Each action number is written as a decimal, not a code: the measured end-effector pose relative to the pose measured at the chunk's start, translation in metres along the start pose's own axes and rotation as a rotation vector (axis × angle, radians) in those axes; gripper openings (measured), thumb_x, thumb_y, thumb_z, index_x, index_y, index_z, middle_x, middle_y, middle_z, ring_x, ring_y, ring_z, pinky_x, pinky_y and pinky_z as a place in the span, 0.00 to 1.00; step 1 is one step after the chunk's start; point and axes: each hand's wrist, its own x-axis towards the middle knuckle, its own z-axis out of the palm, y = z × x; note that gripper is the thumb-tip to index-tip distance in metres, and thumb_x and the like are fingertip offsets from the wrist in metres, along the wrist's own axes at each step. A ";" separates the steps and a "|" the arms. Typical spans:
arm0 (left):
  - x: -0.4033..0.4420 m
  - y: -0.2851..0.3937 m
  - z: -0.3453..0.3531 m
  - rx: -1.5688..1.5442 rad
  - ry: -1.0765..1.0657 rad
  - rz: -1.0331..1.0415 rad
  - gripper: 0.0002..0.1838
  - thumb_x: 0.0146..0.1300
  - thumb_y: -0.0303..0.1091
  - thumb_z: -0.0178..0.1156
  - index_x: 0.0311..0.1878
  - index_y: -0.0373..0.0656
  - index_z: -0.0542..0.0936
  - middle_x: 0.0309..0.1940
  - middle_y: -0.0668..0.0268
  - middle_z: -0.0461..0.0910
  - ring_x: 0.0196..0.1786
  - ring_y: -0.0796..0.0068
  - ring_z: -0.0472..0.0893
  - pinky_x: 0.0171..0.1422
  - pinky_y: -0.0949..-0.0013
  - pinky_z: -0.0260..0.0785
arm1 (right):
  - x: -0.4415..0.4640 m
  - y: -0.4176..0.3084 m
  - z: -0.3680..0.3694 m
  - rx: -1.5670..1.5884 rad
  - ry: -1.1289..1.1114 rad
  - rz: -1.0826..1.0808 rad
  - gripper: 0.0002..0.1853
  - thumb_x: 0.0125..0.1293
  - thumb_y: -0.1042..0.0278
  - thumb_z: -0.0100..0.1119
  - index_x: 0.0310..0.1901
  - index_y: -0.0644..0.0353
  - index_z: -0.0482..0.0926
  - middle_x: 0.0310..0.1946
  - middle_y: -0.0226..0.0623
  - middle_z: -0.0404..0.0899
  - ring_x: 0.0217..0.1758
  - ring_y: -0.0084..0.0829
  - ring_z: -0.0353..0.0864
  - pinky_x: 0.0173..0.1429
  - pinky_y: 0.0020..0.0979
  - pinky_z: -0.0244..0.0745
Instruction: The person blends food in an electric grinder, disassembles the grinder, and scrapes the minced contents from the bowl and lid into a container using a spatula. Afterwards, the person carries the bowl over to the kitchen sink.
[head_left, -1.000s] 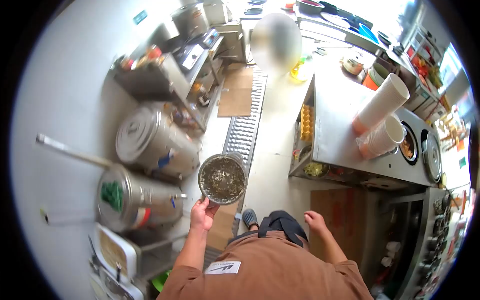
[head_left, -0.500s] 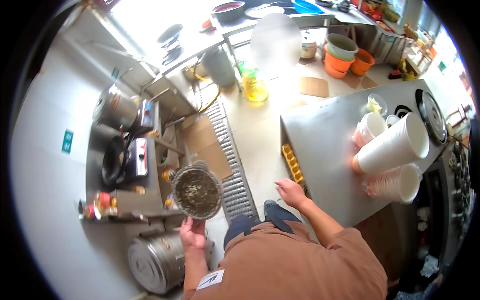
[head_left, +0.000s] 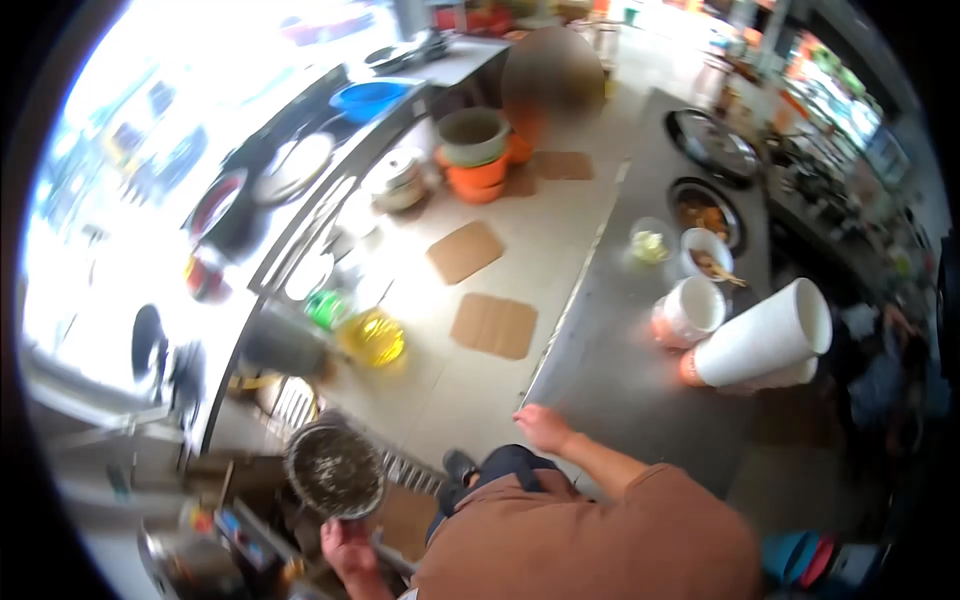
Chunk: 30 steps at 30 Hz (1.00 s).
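A round metal basin point(head_left: 336, 468) with dark, wet-looking contents and pale bits hangs at the lower left, held by its near rim. My left hand point(head_left: 347, 546) is closed on that rim. Near the edge of the steel counter point(head_left: 620, 400) is my right hand point(head_left: 543, 427), with fingers curled and blurred; whether they pinch anything is too small to tell. On the counter beyond stand a long stack of white cups point(head_left: 760, 335), a shorter stack point(head_left: 690, 312), and a bowl with brown food point(head_left: 706, 254).
Cardboard pieces point(head_left: 494, 325) lie on the floor ahead. A yellow oil bottle point(head_left: 373, 338) stands beside a grey bin point(head_left: 284, 340). Orange tubs point(head_left: 475, 180) are farther off. A steel bench point(head_left: 245, 275) with a blue basin point(head_left: 368, 98) runs along the left.
The view has swung to the right, away from the stove and large pots. The basin, still in my left hand, has moved to the lower left. My right hand has come beside the counter edge.
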 end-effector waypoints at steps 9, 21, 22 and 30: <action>0.233 0.079 0.152 0.062 -0.136 -0.080 0.08 0.70 0.30 0.49 0.50 0.43 0.72 0.48 0.62 0.79 0.48 0.66 0.78 0.54 0.61 0.70 | 0.108 -0.040 -0.015 0.110 0.239 0.349 0.11 0.64 0.67 0.51 0.43 0.60 0.81 0.41 0.42 0.80 0.46 0.45 0.78 0.51 0.39 0.74; 0.431 0.079 0.259 0.000 -0.123 -0.143 0.14 0.71 0.28 0.45 0.57 0.36 0.69 0.54 0.57 0.77 0.56 0.61 0.78 0.63 0.56 0.72 | 0.403 0.027 -0.082 0.035 0.029 0.213 0.10 0.64 0.66 0.51 0.41 0.59 0.80 0.39 0.43 0.80 0.44 0.45 0.79 0.47 0.40 0.75; 0.443 0.079 0.271 -0.010 -0.098 -0.124 0.14 0.71 0.28 0.45 0.57 0.36 0.69 0.54 0.57 0.77 0.56 0.62 0.78 0.63 0.56 0.71 | 0.422 0.031 -0.095 0.029 0.011 0.214 0.10 0.64 0.66 0.51 0.41 0.59 0.80 0.39 0.43 0.80 0.44 0.45 0.79 0.47 0.40 0.75; 0.577 0.078 0.316 -0.064 -0.076 -0.228 0.09 0.69 0.27 0.49 0.49 0.38 0.73 0.49 0.59 0.80 0.51 0.65 0.80 0.57 0.59 0.74 | 0.501 0.047 -0.122 -0.044 0.225 0.441 0.11 0.64 0.67 0.52 0.42 0.63 0.80 0.41 0.45 0.80 0.46 0.45 0.79 0.52 0.38 0.74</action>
